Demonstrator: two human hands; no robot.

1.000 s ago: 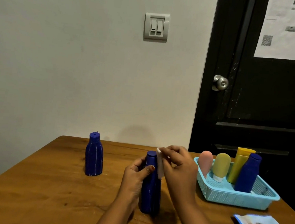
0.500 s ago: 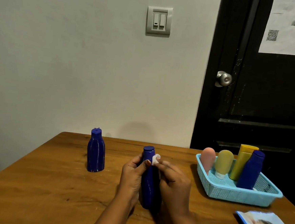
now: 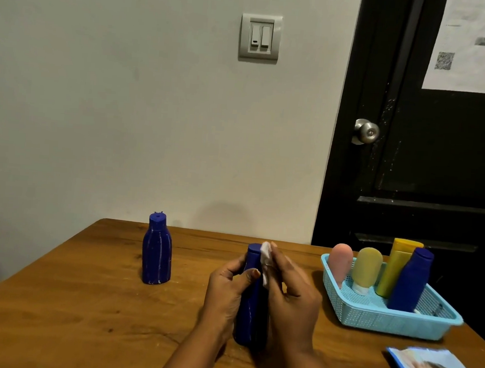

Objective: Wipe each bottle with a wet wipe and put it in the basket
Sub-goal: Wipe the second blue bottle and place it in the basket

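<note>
At centre of table (image 3: 81,301), blue bottle (image 3: 249,321) stands upright between both hands. The left hand (image 3: 227,290) is wrapped round its left side, thumb across the front. The right hand (image 3: 293,298) pinches the wet wipe (image 3: 265,258) against the neck, just below the cap. Well apart to the left stands a second blue bottle (image 3: 157,252); the basket (image 3: 384,322) sits near on the right.

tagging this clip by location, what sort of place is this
Probably a room in a home: a wooden table against a plain wall with a light switch, beside a black door with a round knob.
</note>
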